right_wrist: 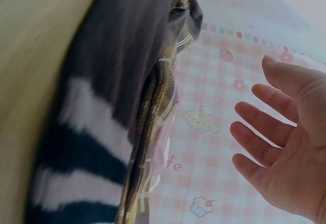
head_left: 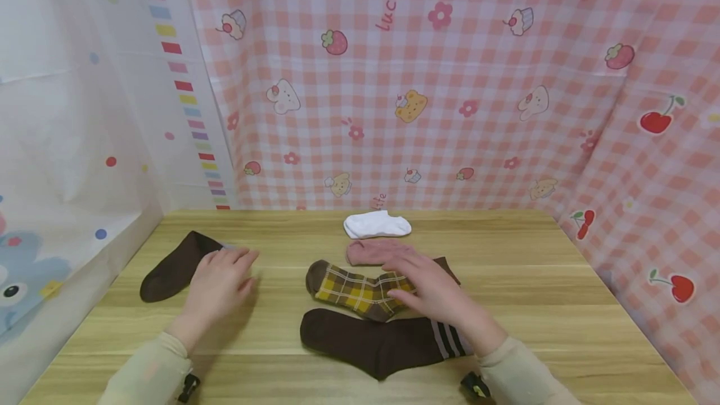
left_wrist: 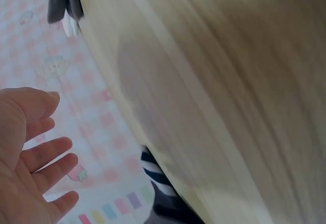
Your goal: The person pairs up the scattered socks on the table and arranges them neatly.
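My left hand (head_left: pixel 219 286) hovers by a dark brown sock (head_left: pixel 171 270) at the table's left, hiding its cuff end. In the left wrist view that hand (left_wrist: pixel 35 155) is empty, its fingers loosely bent, apart from the striped cuff (left_wrist: pixel 158 175). My right hand (head_left: pixel 427 286) is over a yellow-brown plaid sock (head_left: pixel 354 286) and partly covers it and a pink sock (head_left: pixel 371 250). The right wrist view has this hand (right_wrist: pixel 290 132) empty with fingers spread. Nearest me lies another dark brown sock (head_left: pixel 360 336) with grey cuff stripes.
A white ankle sock (head_left: pixel 375 225) lies at the back of the wooden table (head_left: pixel 270 367). Pink checked cloth (head_left: pixel 371 142) hangs behind the table, with a white printed curtain (head_left: pixel 67 117) on the left.
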Available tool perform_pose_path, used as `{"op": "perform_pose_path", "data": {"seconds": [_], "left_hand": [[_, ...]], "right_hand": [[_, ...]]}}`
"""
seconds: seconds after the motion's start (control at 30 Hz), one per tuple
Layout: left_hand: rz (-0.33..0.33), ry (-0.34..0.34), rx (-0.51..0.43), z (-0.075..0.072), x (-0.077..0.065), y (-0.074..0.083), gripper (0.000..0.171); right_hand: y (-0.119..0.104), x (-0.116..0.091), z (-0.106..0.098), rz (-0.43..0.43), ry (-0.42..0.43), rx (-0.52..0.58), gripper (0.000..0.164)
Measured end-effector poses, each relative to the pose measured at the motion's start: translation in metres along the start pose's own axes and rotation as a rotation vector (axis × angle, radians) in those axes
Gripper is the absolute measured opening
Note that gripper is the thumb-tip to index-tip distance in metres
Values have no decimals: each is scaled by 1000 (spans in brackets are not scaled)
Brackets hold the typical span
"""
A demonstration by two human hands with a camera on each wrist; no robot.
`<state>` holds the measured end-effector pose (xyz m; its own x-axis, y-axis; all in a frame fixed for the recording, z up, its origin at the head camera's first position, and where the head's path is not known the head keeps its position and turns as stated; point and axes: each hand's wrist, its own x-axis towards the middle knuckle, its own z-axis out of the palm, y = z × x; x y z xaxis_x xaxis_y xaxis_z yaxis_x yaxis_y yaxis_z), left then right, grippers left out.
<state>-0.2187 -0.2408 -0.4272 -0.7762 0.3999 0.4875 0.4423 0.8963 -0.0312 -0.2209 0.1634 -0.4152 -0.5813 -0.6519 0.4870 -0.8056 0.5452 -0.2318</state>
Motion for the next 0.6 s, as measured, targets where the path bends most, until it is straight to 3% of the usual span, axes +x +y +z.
{"op": "perform_pose_path", "data": {"seconds": [0.23,0.6], "left_hand": [[-70,29,0,2,0,-18,45],[-201,-23,-21,2,-3,-41,45]], "right_hand": [[-7,20,0,-208,80,187,56],[-13,29,9,-111,95,96,61]]}}
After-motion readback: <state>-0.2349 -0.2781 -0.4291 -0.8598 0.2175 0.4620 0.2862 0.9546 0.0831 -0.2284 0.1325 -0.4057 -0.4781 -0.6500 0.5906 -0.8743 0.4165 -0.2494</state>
